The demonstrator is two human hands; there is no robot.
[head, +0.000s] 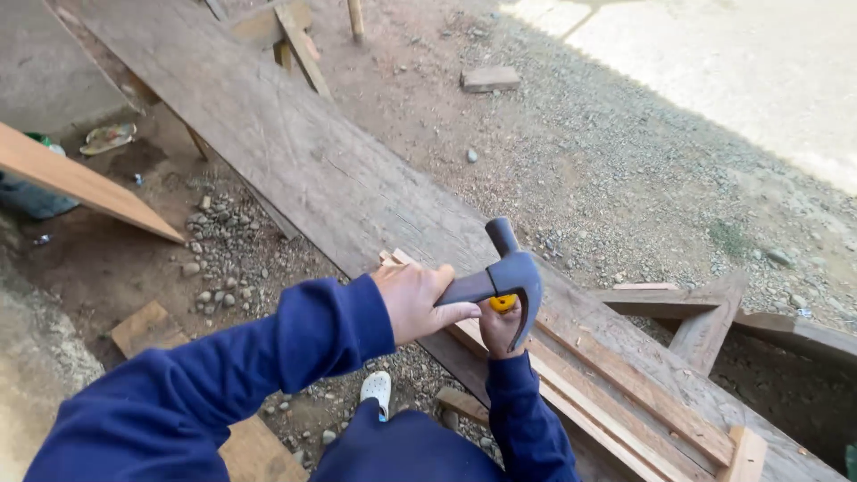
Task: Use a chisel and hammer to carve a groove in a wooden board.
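My left hand [415, 302] is closed around the grey handle of a dark claw hammer [511, 275]. The hammer's head is raised just above a long weathered plank [295, 152]. Right below the head, my right hand [500, 328] pinches a small yellow object [503, 303] that I cannot identify. Both hands are over narrow wooden strips [607, 379] that lie along the plank. Both of my arms are in dark blue sleeves.
The plank runs diagonally from upper left to lower right over gravel ground. A lighter board [85, 183] juts in at the left. Wooden supports [710, 326] stand on the right, a flat brick [489, 78] lies beyond, and my white shoe [377, 390] is below.
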